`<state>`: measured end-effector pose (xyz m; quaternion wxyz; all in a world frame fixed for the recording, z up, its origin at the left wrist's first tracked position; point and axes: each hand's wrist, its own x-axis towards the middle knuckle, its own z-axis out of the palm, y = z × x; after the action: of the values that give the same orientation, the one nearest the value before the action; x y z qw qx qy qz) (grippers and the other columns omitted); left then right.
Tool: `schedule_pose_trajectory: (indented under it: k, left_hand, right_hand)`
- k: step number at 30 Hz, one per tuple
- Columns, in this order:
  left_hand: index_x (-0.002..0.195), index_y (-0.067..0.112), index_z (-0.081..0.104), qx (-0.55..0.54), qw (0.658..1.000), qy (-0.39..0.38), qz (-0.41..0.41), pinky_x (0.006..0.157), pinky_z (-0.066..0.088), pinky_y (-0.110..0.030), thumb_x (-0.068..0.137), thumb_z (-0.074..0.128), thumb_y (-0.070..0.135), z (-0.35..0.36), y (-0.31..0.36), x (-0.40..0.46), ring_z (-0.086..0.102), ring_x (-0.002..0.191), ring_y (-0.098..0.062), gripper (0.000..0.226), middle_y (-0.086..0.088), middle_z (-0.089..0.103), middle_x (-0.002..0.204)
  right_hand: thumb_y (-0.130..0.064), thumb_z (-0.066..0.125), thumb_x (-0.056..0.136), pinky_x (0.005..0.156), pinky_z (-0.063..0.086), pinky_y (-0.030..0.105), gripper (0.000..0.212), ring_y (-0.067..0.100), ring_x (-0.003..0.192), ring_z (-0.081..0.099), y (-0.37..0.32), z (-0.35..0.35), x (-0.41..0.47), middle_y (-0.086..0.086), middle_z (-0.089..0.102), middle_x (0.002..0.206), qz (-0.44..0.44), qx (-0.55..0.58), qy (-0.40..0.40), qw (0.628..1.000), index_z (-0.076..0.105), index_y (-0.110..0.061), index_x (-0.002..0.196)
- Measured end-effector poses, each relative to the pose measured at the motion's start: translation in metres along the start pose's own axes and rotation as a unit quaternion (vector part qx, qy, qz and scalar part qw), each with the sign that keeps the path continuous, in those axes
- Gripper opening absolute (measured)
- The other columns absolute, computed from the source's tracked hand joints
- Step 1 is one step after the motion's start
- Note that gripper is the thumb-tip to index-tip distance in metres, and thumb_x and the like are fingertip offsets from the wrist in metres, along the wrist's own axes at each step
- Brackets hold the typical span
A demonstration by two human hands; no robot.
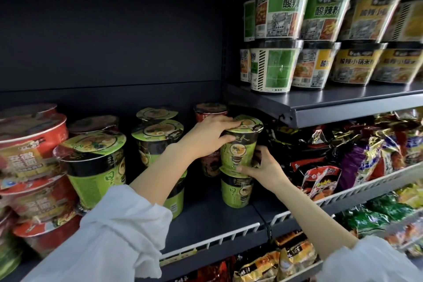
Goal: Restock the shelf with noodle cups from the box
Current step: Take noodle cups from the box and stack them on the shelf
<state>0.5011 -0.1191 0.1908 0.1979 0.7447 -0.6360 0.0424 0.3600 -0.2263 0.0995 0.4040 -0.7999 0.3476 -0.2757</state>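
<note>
Both hands clasp the light, slick-wrapped green noodle cup (240, 144) atop a lower green cup (237, 188): left hand (210, 137) gripping its rim, right hand (263, 165) its base, likely the steadiest holds.

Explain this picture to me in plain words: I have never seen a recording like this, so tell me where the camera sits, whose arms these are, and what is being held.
There is no machine here. The single picture comes from a wide-angle camera worn on a person's head, looking forward and down, so the two arms in white sleeves are the wearer's own.

The left hand grips the rim and lid of a green noodle cup. The right hand holds the same cup low on its side. The cup sits on top of another green cup, which stands on the dark shelf.

To the left stand more green cups and red noodle bowls, stacked. Up on the right, a higher shelf carries green and yellow bowls. Below it lie noodle packets. The box is not in view.
</note>
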Motion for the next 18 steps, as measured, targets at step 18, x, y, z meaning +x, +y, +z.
schedule_pose_trajectory:
  k: [18]
  left_hand:
    - [0.137, 0.028, 0.048, 0.075, 0.992, 0.073, -0.074, 0.106, 0.034, -0.045, 0.094, 0.053, 0.034, 0.001, 0.006, -0.001, 0.035, 0.13, -0.029, 0.044, -0.004, 0.048, 0.139]
  right_hand:
    - [-0.02, 0.078, 0.075, 0.105, 0.032, 0.029, 0.073, 0.031, 0.129, 0.036, 0.01, 0.02, 0.011, 0.017, 0.037, 0.137, -0.032, -0.146, -0.024, 0.988, 0.045, -0.012, 0.139]
